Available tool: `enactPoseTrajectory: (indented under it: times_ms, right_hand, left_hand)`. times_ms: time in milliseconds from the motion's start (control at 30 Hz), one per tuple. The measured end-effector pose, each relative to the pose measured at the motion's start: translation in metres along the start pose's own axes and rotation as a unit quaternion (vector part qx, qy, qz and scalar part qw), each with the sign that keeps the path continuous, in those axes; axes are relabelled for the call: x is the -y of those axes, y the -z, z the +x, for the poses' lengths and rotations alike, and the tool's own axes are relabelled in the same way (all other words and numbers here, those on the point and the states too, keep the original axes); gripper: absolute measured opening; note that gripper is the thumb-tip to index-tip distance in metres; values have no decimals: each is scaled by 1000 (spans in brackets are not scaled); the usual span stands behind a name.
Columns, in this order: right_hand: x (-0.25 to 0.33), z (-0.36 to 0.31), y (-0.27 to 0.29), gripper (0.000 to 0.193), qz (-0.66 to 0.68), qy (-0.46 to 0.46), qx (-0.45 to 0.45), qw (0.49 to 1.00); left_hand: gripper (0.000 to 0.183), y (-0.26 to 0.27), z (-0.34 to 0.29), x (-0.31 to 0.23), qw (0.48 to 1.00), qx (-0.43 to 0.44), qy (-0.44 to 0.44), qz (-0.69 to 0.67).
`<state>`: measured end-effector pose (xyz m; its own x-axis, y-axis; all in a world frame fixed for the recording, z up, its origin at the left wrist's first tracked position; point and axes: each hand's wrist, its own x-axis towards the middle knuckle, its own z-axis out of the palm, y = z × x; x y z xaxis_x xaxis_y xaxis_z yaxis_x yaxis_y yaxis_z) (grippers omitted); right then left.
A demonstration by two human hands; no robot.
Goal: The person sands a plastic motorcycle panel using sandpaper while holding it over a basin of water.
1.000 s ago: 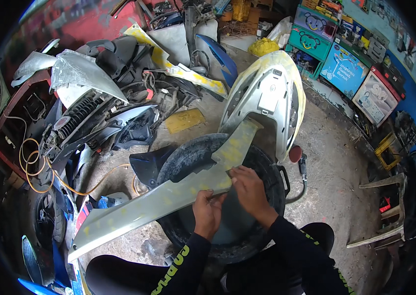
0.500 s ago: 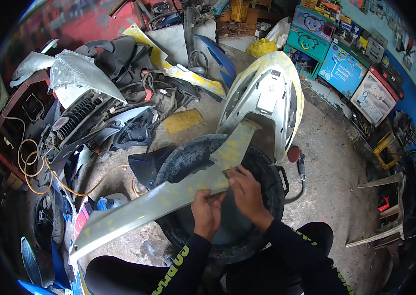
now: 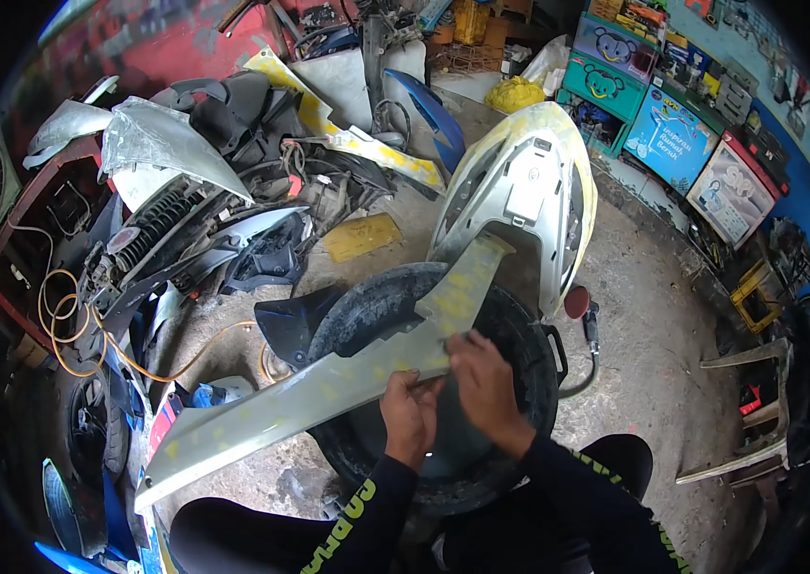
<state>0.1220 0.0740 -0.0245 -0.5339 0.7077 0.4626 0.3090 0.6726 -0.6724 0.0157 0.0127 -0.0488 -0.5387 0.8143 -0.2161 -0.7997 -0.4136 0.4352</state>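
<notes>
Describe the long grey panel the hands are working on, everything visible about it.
The long grey panel is a narrow, slightly curved motorcycle body piece, apparently plastic, dull grey-green with yellowish filler-like patches. It runs diagonally from low on the person's left up to a wider, angled end on the right, lying across a black tyre. The left hand grips its lower edge and the right hand presses on its surface near the bend.
</notes>
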Motion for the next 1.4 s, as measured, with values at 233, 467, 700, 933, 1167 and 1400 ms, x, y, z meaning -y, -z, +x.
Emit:
enactPoseTrajectory:
  times_ms: [233,467,700,933,1167,1400]
  right_hand:
    - [-3,5,1,25,-16,-5,-5,1000]
    - [-11,19,10,24,-33,-19,7,999]
    - [-28,20,15,27,11,-38,7,999]
    - [-23,21,9,29,-7,-44,2,999]
    - [-18,12,8,27,12,-8,-2,1000]
    - [-10,5,11,26,19,48,27,998]
  left_hand:
    - [26,-2,-2,0,999,-31,15,8]
    - [28,-2,5,-2,999,15,0,35]
    - [29,0,1,-2,998,21,19,59]
    - [28,0,5,-8,997,19,17,68]
    - [27,-5,1,-10,997,4,15,77]
    - [27,7,8,-9,994,15,8,106]
